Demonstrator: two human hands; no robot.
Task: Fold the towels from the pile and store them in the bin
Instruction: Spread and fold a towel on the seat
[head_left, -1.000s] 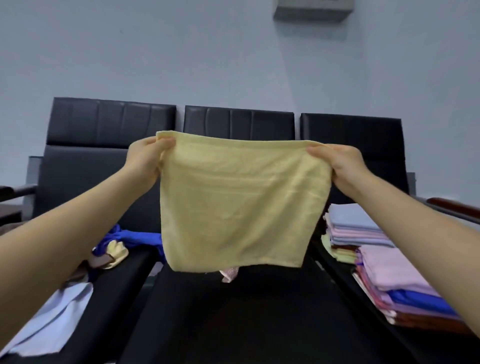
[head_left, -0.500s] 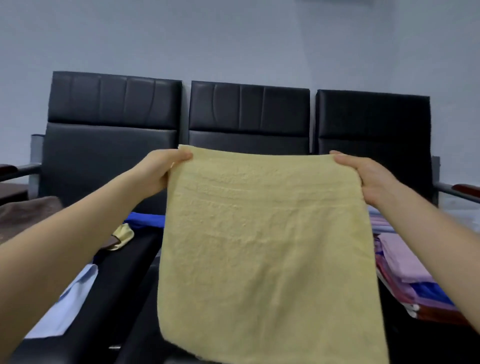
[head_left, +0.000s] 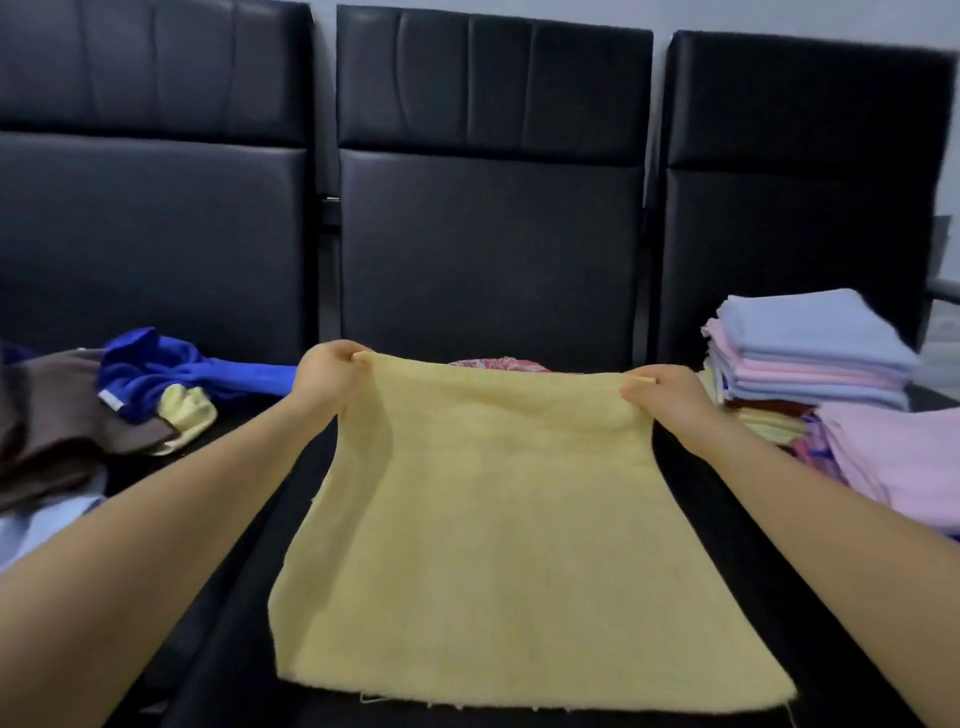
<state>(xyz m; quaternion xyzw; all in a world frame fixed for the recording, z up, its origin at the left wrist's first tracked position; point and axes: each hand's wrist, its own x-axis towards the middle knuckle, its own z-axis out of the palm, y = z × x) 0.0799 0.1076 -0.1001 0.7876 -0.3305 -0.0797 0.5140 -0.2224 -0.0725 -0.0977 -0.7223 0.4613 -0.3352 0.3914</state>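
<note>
Nearest the camera, the yellow towel (head_left: 498, 545) lies spread across the black middle seat (head_left: 223, 649), its near hem running roughly straight along the bottom with a few loose threads trailing off it, and dark seat showing clear on both sides of the cloth. Both bare forearms come in from the lower corners and angle inward, stretched out long towards the far edge of the towel. There the left hand (head_left: 324, 376) pinches the far left corner, fingers curled over with the thumb pressed to the fabric, and the right hand (head_left: 667, 392) pinches the far right corner the same way, knuckles up. Between the two hands the far edge is pulled taut and lifted a little off the seat, so the cloth slopes down from the grip to the flat near part. To the left, on the neighbouring seat, sits the loose pile (head_left: 130, 400): a brown cloth, a bright blue one with a white tag, a pale yellow bit tucked in, and something light blue at the frame's edge. To the right, on the other seat, the folded stack (head_left: 810, 358) rises neat, pale blue on top, pinks and blues beneath, with a second pink heap (head_left: 898, 457) closer in. Just past the taut edge, a scrap of red patterned fabric (head_left: 498, 364) peeks over. Behind it all stand three black padded backrests (head_left: 488, 208) side by side.
</note>
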